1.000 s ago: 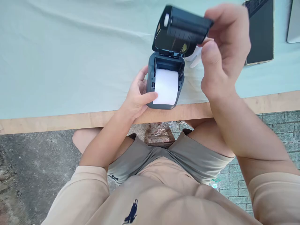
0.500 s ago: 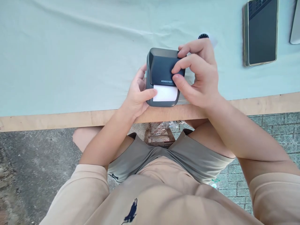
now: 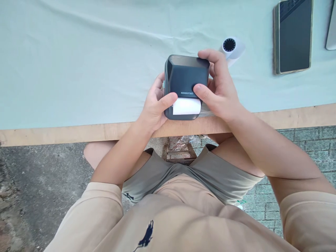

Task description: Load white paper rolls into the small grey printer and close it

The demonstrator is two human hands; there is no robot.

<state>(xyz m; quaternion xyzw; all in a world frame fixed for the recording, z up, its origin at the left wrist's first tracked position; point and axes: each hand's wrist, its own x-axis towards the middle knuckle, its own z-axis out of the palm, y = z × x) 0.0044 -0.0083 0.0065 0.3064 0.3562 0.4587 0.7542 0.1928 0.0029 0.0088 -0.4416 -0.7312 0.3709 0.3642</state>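
Between my two hands is a dark label printer [image 3: 187, 78] with "NIIMBOT" on its lid, held near the front edge of the table. A white strip of label paper [image 3: 187, 106] sticks out below the lid. My left hand [image 3: 157, 105] grips the printer's left side, its thumb beside the paper's upper left corner. My right hand [image 3: 222, 87] is closed round the right side, thumb on the lid and a finger over the far corner; its other fingers are partly hidden. Just beyond the right hand lies a white paper roll [image 3: 236, 49] with a dark toothed core.
At the far right of the pale cloth [image 3: 91, 70] lies a smartphone [image 3: 295, 38] on something of similar shape. The corner of a grey device [image 3: 332, 31] is cut off by the right frame edge. A wooden table edge [image 3: 52, 135] runs in front of my body.
My right hand has shifted from fingertips on the lid to a grip round the printer's right side, uncovering the paper roll. My left thumb has slid slightly up off the paper.
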